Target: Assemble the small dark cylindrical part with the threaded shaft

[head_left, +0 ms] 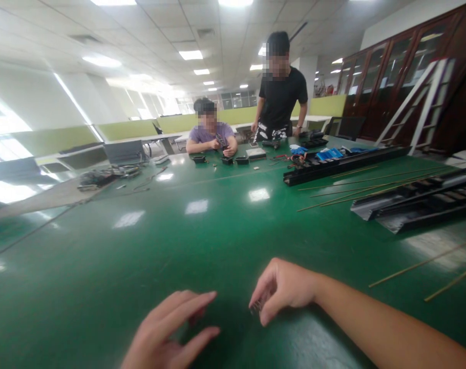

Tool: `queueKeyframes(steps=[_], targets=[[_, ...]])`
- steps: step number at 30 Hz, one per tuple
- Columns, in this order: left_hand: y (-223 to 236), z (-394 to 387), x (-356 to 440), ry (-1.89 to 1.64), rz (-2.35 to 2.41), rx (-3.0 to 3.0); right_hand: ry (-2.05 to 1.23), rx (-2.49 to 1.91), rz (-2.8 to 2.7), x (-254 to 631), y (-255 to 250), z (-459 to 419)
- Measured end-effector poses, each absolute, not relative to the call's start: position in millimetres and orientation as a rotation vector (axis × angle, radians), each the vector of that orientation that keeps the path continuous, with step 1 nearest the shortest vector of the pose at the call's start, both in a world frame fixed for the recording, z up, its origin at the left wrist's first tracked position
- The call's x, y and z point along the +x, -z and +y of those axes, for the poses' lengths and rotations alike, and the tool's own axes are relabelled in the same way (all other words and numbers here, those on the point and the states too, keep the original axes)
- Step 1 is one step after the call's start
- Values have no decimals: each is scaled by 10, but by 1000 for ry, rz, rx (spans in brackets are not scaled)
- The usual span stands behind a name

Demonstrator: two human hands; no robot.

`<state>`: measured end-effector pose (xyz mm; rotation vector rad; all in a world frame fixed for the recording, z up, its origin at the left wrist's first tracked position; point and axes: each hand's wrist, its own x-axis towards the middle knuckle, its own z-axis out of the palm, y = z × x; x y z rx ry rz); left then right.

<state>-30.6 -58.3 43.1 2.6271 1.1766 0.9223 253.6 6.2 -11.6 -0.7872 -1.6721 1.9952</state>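
My right hand (289, 289) is curled just above the green tabletop (202, 241), its thumb and fingers closed around small, thin metal pieces (257, 306) that look like screws. Their ends poke out below the fingertips, and the rest is hidden in the fingers. To its left, my left hand (175, 328) hovers over the table with thumb and fingers apart and nothing between them. A gap separates the two hands.
Black metal channels (394, 210) and thin yellowish rods (340, 197) lie on the right. A longer black channel (344, 166) sits behind them. Across the table are black trays (241, 160), a seated person (212, 136) and a standing person (281, 97).
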Motion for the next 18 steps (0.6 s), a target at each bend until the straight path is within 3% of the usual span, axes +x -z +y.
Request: queueKeyframes(steps=[6,18], targets=[[-211,-256,569,-1054,614,2410,-2217,-742,-1527,2613,52,98],[-205,-340,481,-1104,835,2142,-2100,-782,-1647,2632,99,103]])
